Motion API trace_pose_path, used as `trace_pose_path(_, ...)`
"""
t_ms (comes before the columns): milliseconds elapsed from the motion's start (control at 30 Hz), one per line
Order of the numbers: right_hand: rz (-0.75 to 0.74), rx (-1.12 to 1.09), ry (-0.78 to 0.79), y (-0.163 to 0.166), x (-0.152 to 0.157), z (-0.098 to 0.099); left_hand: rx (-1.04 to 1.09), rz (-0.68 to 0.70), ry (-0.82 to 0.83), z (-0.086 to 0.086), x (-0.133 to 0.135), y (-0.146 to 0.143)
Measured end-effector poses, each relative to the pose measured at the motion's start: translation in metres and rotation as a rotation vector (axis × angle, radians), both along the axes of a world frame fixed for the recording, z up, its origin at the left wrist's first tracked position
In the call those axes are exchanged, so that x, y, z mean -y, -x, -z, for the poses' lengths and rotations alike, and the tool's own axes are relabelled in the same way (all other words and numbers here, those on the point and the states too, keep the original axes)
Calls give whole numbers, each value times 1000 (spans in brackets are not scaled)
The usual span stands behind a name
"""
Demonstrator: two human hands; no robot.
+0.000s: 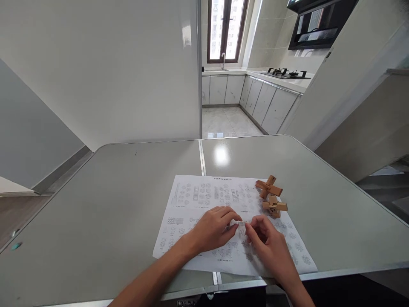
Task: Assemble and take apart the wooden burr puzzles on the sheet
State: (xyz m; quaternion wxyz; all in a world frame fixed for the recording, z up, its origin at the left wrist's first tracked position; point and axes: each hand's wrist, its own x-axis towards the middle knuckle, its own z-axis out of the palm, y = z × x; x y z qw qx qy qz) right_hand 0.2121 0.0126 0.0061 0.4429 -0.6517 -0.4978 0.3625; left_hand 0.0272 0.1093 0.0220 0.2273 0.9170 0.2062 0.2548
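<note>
My left hand [213, 229] and my right hand [267, 242] meet over a printed instruction sheet [191, 200] on the grey table [105, 204]. Between their fingertips they pinch a small pale piece [241, 223], too small to tell what it is. Two wooden burr puzzles lie on the sheet's far right corner: one [269, 186] farther away, the other [275, 206] just beyond my right hand's fingers and apart from them.
The table's metal seam [201, 157] runs down its middle, and its near edge lies just below my wrists. A small teal object [16, 246] sits at the far left edge. Beyond the table are a white wall and a kitchen with cabinets [268, 104].
</note>
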Motion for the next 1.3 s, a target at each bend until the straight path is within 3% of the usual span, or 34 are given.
trace_pose_path(200,126,101,-57,-39,-9,-18,-8,-1,9,0,-1,0)
trace_pose_path(400,523,349,-88,-82,-33,-38,-11,-10,7,0,-1,0)
trace_pose_path(600,377,426,20,-108,-62,-29,-18,-13,20,-2,-1,-1)
trace_pose_path(767,268,569,102,-106,-82,-22,-19,-16,42,-5,-1,-2)
trace_pose_path(933,220,665,-129,-83,-85,-38,-5,-73,58,-6,0,-2)
trace_pose_path(1067,113,594,-444,-57,-73,-54,146,-264,116,-4,-1,-2)
trace_pose_path(1167,24,502,-532,-39,-59,-57,270,-352,163,-3,-3,0)
trace_pose_path(1300,-85,442,-585,-23,-38,-46,326,-210,331,-6,-6,4)
